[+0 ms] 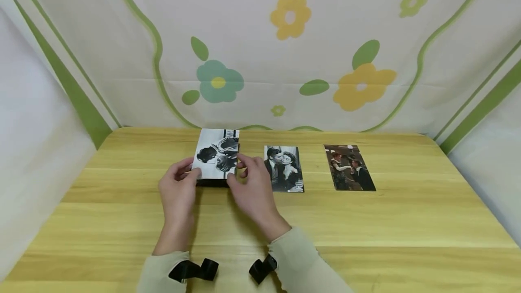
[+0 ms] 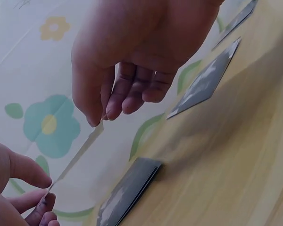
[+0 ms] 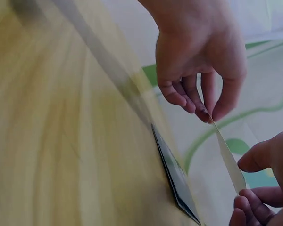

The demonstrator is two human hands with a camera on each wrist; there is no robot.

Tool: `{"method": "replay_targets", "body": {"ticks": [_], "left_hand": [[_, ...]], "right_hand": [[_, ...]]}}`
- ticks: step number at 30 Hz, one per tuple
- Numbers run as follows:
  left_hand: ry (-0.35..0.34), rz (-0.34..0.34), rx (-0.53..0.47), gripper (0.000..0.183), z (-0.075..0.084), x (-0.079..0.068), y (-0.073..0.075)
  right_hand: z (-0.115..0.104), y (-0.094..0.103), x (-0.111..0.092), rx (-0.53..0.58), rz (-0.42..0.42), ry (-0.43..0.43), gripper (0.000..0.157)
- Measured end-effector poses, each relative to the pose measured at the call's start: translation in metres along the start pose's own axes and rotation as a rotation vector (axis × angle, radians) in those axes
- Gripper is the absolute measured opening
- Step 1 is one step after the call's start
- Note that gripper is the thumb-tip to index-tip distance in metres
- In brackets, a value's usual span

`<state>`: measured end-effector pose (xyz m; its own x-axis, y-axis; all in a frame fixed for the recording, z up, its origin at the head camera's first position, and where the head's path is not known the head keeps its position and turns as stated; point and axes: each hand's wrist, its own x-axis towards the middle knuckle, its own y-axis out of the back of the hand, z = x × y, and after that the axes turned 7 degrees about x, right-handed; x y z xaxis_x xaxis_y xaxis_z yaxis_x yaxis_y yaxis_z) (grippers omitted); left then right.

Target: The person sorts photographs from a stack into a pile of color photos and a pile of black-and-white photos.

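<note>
A black-and-white photo card (image 1: 217, 153) is held up off the table, showing people with their heads close together. My left hand (image 1: 177, 190) pinches its left edge between thumb and fingers. At the opposite edge, my right hand (image 1: 253, 189) pinches it too. Both wrist views show the card edge-on, stretched between the fingertips. Beneath it, a dark-edged stack of cards (image 2: 131, 192) lies on the table, mostly hidden in the head view. Right of the stack lies another black-and-white photo card (image 1: 286, 168) with a couple on it.
Farther right lies a colour photo card (image 1: 350, 167) showing two people. Everything lies on a wood-grain table (image 1: 386, 229). A white cloth with flower prints (image 1: 260, 58) hangs behind the table's back edge. Black straps (image 1: 208, 269) hang at both sleeves.
</note>
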<state>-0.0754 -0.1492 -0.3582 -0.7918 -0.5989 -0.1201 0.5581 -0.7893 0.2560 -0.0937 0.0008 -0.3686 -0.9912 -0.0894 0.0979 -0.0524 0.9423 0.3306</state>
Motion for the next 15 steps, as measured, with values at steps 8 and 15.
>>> {"method": "replay_targets", "body": {"ticks": [8, 15], "left_hand": [[-0.167, 0.062, 0.206, 0.037, -0.017, 0.009, -0.004], [-0.191, 0.031, 0.301, 0.037, -0.03, 0.013, -0.006]], "right_hand": [[0.006, -0.016, 0.0, -0.081, 0.037, -0.057, 0.056], [0.016, -0.025, 0.003, -0.207, 0.059, -0.118, 0.057]]}}
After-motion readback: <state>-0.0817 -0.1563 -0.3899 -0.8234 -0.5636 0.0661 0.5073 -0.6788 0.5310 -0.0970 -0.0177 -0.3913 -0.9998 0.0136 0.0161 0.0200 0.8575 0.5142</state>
